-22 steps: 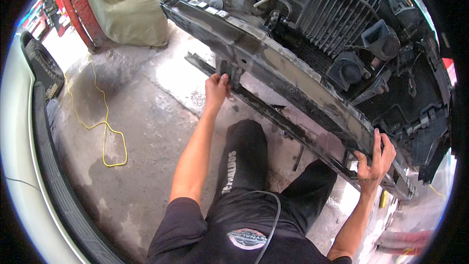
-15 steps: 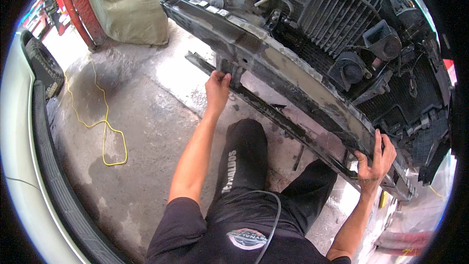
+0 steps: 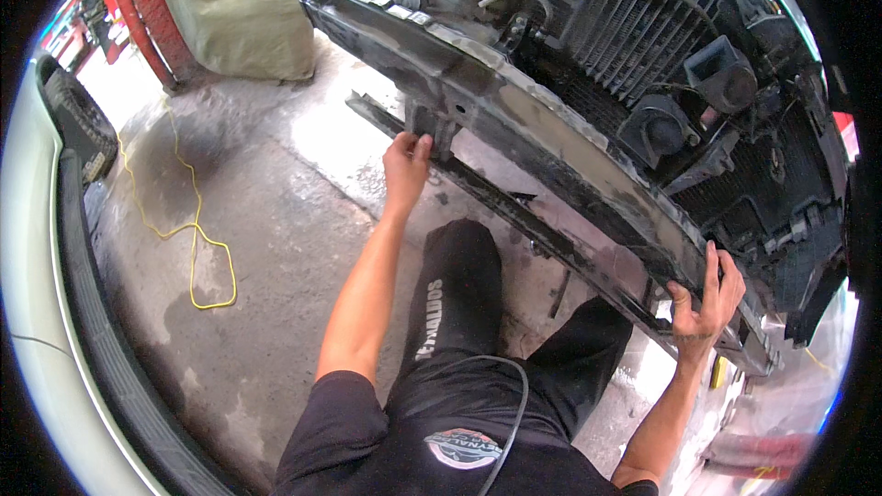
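while the person sits on the concrete floor (image 3: 276, 248) with black-trousered legs stretched toward a stripped car front, both bare arms reach up to a long dark crossbar (image 3: 551, 142) that runs from the upper left of the view down to the lower right. the left hand (image 3: 406, 165) is raised to a short bracket (image 3: 432, 124) hanging under the middle of the crossbar, its fingers curled at the bracket's lower edge and touching it; whether that grip is fully clenched around the bracket cannot be told from this angle. the right hand (image 3: 706, 303) is at the lower right end of the crossbar, palm against its underside and fingers wrapped up over its front edge, so this grip is grasping the bar. a thinner dark rail (image 3: 514, 211) lies below the crossbar and roughly parallel to it, passing just beyond the person's knees. behind the crossbar sit the finned radiator (image 3: 634, 9) and two round black horns (image 3: 657, 124), all part of the exposed engine bay. well apart to the left, a thin yellow cord (image 3: 197, 239) trails in loops across the floor, near a pale car body with a dark trim strip (image 3: 92, 340) along the left rim. a greenish sack (image 3: 239, 9) rests on the floor at the top, beside a red upright post (image 3: 142, 0). a thin dark cable (image 3: 514, 404) curves over the person's black shirt.
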### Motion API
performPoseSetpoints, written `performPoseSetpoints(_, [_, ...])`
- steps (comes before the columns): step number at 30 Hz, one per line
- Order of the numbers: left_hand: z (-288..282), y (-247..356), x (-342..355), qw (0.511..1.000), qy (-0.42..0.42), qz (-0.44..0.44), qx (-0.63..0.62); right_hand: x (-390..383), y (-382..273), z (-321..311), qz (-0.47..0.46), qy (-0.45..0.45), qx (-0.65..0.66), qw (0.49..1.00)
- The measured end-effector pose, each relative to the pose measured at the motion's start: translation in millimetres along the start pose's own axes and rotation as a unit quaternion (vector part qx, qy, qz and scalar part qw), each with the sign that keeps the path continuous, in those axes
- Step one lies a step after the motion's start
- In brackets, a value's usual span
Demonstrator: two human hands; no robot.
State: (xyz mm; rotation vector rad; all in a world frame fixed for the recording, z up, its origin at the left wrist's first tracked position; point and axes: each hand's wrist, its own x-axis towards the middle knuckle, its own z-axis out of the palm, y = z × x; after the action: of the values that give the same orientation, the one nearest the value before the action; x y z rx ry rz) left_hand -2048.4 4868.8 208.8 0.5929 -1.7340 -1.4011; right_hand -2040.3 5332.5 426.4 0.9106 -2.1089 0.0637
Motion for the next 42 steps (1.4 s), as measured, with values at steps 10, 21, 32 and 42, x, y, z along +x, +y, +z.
performPoseSetpoints(10, [1, -15, 8, 0.983, 0.013, 0.14, 0.12, 1, 0, 0, -0.009, 0.007, 0.008, 1.0])
performPoseSetpoints(21, [-1, 1, 4, 0.993, -0.052, -0.067, -0.076, 2, 1, 0, -0.011, 0.004, 0.004, 1.0])
performPoseSetpoints(32, [-1, 8, 6, 0.989, -0.061, -0.099, -0.092, 1, 2, 2, -0.019, 0.011, -0.007, 1.0])
performPoseSetpoints(42, [5, -17, 10, 0.989, 0.012, 0.077, 0.123, 2, 1, 3, -0.023, 0.017, -0.004, 1.0])
